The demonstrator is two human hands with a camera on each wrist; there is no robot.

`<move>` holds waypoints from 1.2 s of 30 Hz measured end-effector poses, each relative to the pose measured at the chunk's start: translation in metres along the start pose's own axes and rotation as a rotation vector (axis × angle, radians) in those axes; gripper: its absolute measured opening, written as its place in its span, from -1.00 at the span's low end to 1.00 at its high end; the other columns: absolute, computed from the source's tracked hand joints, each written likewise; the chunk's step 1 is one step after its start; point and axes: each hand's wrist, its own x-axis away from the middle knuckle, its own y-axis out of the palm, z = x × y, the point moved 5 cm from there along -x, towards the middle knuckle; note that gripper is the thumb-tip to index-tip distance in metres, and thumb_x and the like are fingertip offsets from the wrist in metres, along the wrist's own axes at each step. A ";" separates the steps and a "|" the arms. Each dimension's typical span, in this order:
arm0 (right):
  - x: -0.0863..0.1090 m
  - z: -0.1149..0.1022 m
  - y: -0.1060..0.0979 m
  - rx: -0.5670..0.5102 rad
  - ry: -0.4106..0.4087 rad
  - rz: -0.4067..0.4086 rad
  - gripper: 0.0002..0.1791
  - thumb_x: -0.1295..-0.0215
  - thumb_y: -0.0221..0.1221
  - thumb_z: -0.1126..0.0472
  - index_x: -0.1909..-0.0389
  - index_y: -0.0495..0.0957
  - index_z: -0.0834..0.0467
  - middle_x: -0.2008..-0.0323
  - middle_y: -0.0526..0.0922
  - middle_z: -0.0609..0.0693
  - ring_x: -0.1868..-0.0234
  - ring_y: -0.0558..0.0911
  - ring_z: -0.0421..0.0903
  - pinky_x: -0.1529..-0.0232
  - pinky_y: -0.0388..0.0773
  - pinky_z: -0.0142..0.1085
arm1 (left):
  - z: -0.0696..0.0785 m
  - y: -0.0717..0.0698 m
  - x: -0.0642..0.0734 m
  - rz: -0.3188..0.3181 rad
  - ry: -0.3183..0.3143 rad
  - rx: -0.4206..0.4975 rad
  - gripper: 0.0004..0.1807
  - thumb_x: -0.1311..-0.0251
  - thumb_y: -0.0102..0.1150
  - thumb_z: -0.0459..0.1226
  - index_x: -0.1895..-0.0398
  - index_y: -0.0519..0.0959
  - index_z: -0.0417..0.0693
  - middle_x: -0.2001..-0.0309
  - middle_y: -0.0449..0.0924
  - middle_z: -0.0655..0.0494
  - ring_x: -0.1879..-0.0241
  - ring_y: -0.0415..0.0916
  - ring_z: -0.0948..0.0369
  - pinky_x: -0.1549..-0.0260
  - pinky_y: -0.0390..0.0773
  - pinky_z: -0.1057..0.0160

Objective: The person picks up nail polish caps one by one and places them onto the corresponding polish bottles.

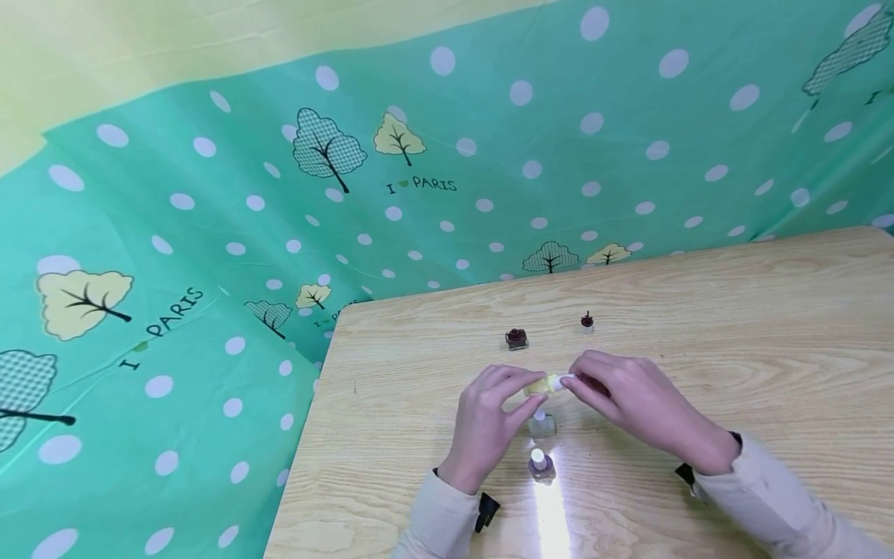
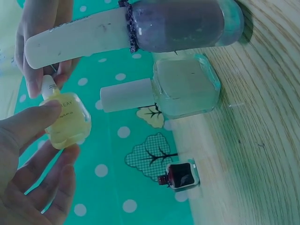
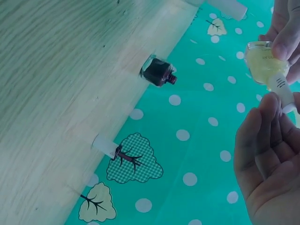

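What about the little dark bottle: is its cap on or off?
Off: the dark bottle shows its bare neck, and a white cap stands apart from it on the table.

Worktop [image 1: 768, 326]: room along left edge, toward far right corner. Dark bottle [image 1: 516, 340], white cap [image 1: 587, 328] near back edge, gap between. Clear bottle [image 1: 542, 426], purple bottle [image 1: 542, 468] block front-edge approach to held yellow bottle [image 1: 541, 386].

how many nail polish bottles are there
4, in the head view: yellow bottle in the left hand, pale bottle just below it, purplish bottle lowest, open dark bottle farthest back.
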 end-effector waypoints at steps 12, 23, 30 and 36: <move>0.001 0.000 0.001 -0.003 0.068 -0.006 -0.87 -0.35 0.25 0.14 0.43 0.60 -0.03 0.57 0.44 -0.37 0.61 0.31 -0.48 0.58 0.37 -0.53 | 0.001 0.004 -0.001 -0.056 -0.049 -0.018 -0.71 -0.09 0.45 -0.17 0.11 0.71 0.01 0.16 0.74 0.18 0.13 0.65 0.29 0.05 0.62 0.40; 0.002 -0.003 0.004 -0.037 0.085 0.001 -0.90 -0.33 0.27 0.12 0.39 0.59 -0.04 0.55 0.48 -0.38 0.58 0.37 -0.49 0.57 0.41 -0.54 | 0.001 0.005 -0.001 -0.087 -0.073 -0.036 -0.69 -0.05 0.47 -0.28 0.11 0.67 -0.01 0.15 0.69 0.18 0.10 0.61 0.28 0.01 0.59 0.38; -0.001 -0.005 0.002 -0.044 0.079 0.007 -0.92 -0.31 0.29 0.12 0.36 0.61 -0.03 0.55 0.51 -0.36 0.57 0.38 -0.48 0.57 0.41 -0.54 | 0.000 0.006 -0.001 -0.066 -0.061 -0.057 -0.70 -0.05 0.46 -0.29 0.10 0.69 -0.01 0.14 0.72 0.16 0.12 0.65 0.27 -0.02 0.61 0.31; 0.000 -0.001 -0.005 -0.045 0.075 -0.007 -0.94 -0.28 0.31 0.16 0.26 0.67 0.03 0.49 0.59 -0.32 0.53 0.42 -0.48 0.56 0.43 -0.53 | -0.008 0.007 0.000 -0.019 -0.093 -0.076 -0.72 -0.03 0.47 -0.29 0.14 0.71 -0.02 0.16 0.75 0.17 0.14 0.68 0.26 0.02 0.64 0.27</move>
